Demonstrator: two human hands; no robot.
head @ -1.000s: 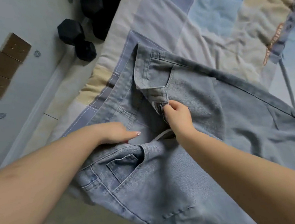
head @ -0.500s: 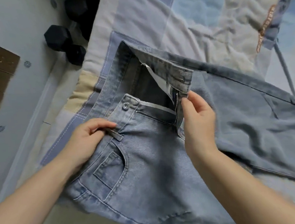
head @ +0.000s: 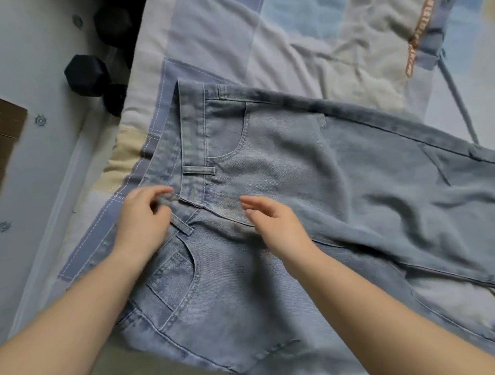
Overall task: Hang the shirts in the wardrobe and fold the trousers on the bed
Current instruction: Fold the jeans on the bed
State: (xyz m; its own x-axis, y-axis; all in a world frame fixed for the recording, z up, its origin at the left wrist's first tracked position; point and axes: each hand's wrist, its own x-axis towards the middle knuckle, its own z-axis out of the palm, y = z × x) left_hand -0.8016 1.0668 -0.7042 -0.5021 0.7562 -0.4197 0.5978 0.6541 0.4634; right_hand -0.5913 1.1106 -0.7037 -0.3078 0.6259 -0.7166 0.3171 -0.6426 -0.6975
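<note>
Light-blue denim trousers [head: 285, 184] lie front-up and unfolded on the pale patchwork bedspread [head: 301, 33]. The left hand [head: 141, 220] pinches the waistband; the right hand [head: 273, 221] hovers, fingers relaxed. Folding has evidently not begun.

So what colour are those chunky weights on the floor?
Black, as the head view shows: the hexagonal dumbbells beside the bed.

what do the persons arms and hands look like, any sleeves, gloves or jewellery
Both forearms are bare as far as the picture shows, with no sleeve in view. The left hand and right hand wear no gloves, and no watch, bracelet or ring is visible. The image is slightly blurred, so fine details such as nail polish on the fingers cannot be told.
</note>
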